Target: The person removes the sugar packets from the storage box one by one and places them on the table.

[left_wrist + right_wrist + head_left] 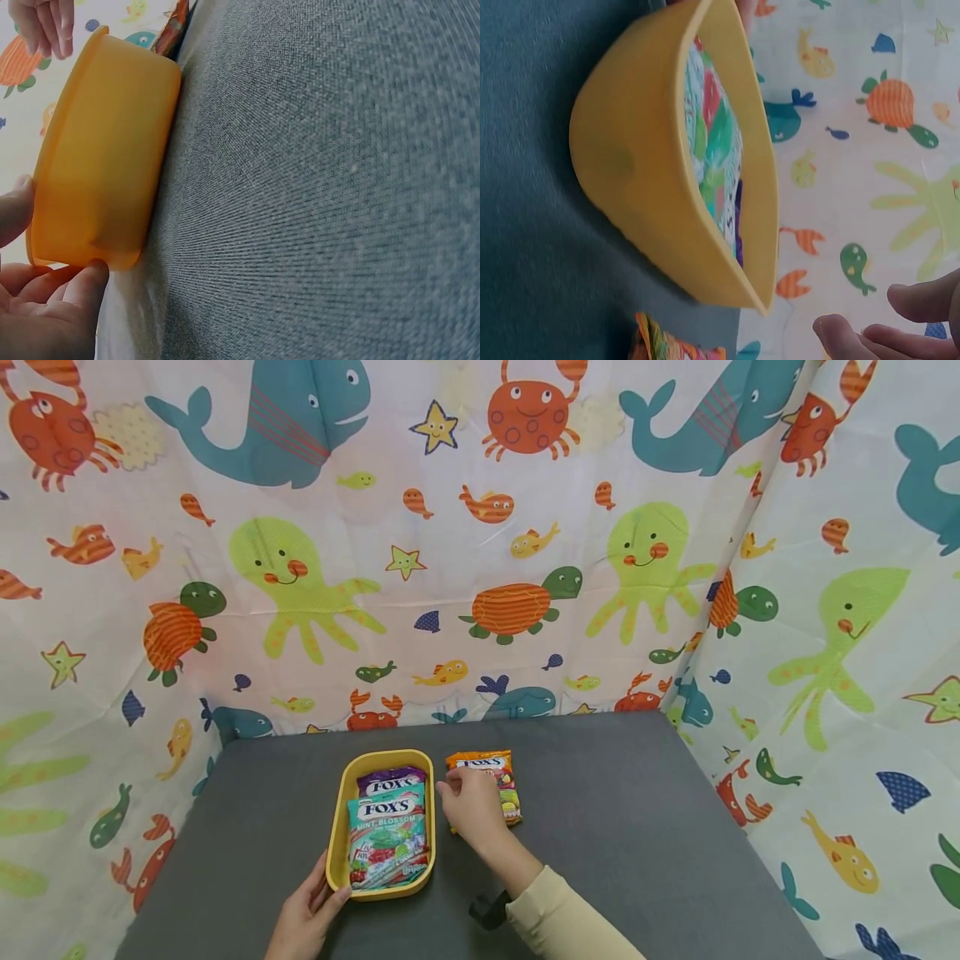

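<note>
A yellow plastic basket (337,827) holds a teal Fox's Mint Blossom candy bag (386,843) lying over a purple Fox's candy bag (401,774). At its near left corner my left hand (307,910) grips it, thumb at the rim and fingers against the outer wall. To the right of the basket lies an orange Fox's candy bag (512,785), partly covered in the head view by my right hand (474,806). That hand is above the bag with nothing held. In the right wrist view its thumb (922,298) and fingers are apart.
The grey tabletop (615,827) extends on both sides of the basket. Behind and beside it hangs a white curtain (442,652) printed with sea animals. A dark strap (489,910) shows by the right sleeve (566,918).
</note>
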`<state>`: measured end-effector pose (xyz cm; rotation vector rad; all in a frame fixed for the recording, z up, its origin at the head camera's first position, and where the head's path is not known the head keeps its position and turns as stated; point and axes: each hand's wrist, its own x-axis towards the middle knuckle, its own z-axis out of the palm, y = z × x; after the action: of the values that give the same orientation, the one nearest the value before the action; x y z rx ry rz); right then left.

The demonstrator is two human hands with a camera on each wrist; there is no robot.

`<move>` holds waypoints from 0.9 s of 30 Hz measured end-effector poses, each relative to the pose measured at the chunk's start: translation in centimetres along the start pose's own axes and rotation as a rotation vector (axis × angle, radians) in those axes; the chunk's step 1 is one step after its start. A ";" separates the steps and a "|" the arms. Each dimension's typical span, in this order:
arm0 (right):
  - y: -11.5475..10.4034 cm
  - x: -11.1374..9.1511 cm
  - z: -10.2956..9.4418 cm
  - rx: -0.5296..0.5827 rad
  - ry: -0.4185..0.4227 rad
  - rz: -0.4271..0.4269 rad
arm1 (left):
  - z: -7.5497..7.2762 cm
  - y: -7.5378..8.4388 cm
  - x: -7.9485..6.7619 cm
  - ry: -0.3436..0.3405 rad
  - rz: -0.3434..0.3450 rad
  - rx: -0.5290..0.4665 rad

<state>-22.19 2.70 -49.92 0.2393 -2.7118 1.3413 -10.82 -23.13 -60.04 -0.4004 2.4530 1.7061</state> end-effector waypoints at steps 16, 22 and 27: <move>-1.4 -1.1 3.0 0.018 -0.222 0.012 | 0.0 0.1 0.1 -0.012 -0.037 -0.001; -1.7 -1.4 4.3 -0.009 -0.293 0.043 | 0.0 0.2 0.2 -0.007 -0.051 -0.007; -2.2 -1.8 5.4 -0.023 -0.308 0.058 | -0.1 0.1 0.1 -0.013 -0.035 -0.014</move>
<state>-20.12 -2.72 -51.82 0.3990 -3.0037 1.3899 -10.97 -23.23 -59.90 -0.4297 2.4117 1.7069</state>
